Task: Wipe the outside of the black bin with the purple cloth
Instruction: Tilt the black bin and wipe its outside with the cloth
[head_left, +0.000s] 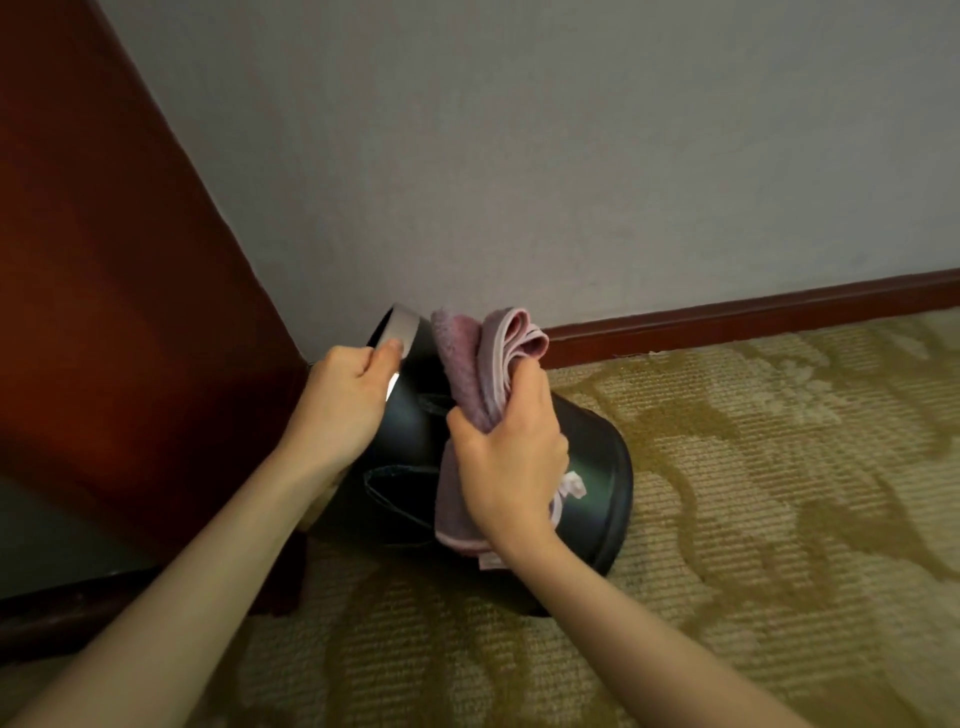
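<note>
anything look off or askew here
Only the black bin: it is tipped, not upright, its rim held by the left hand while the right hand grips the purple cloth against its side. No spill or damage shows.

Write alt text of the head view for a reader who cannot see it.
A person's right hand grips a bunched purple cloth against the side of a tipped black bin, while the left hand holds its silver rim. The bin rests on patterned carpet beside a grey wall and a wooden panel.
</note>
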